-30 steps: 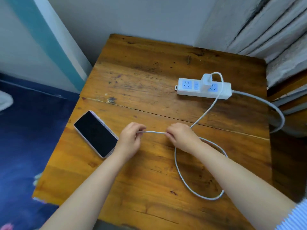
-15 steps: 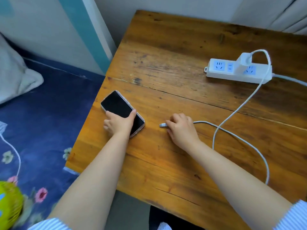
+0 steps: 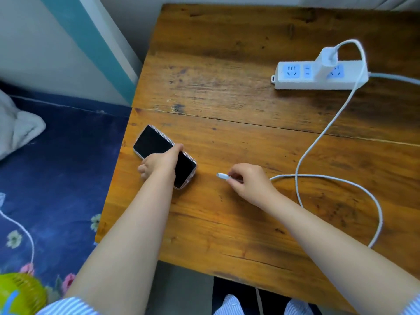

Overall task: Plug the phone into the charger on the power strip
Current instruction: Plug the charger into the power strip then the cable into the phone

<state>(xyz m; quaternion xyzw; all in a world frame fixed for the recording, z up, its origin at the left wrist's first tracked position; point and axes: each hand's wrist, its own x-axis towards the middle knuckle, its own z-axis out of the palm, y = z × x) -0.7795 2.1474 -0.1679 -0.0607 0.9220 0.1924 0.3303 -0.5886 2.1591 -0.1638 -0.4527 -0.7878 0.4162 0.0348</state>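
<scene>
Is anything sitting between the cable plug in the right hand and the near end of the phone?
Nothing visible. The connector pinched in the right hand points toward the phone, with only bare wooden table in the gap. The left hand grips the phone across its middle, away from the end that faces the plug.

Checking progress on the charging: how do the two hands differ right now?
The left hand lies across the phone, gripping its edges; the right hand pinches the cable's plug. The left sits by the table's edge, the right nearer its middle. Both are low over the table.
</scene>
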